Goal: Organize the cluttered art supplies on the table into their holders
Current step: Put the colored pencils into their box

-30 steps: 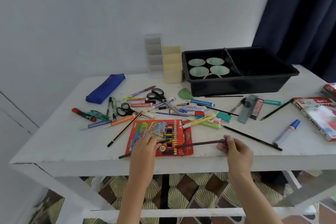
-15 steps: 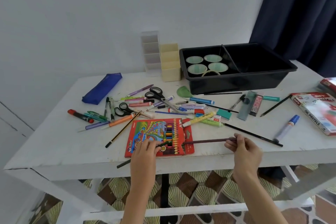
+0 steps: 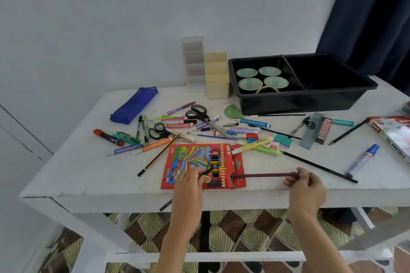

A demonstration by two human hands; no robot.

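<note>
Pencils come first for us. Our left hand [image 3: 188,182] is curled round a slim dark green wooden pencil [image 3: 207,171]. Our right hand [image 3: 305,186] pinches the near end of a long dark maroon pencil [image 3: 264,175] between thumb and fingertips. Its far tip reaches over the right part of the flat red cardboard colour-pencil box [image 3: 184,162].

We judge both pencils light, stiff and smooth-lacquered, with brittle points (a drop would be unkind to the lead). We would therefore hold them mid-shaft or near the blunt end and steer the tip in.

The box looks like thin card, easily bent, and lies near the front edge of the white painted surface [image 3: 77,173]. Beyond it sprawls a scatter of round plastic markers and pens, with black-handled steel scissors [image 3: 207,119] among them.

Farthest back stand a cream plastic compartment holder [image 3: 217,77], a clear plastic holder [image 3: 193,64] just beside it, and a rigid black plastic tray [image 3: 310,99].
</note>
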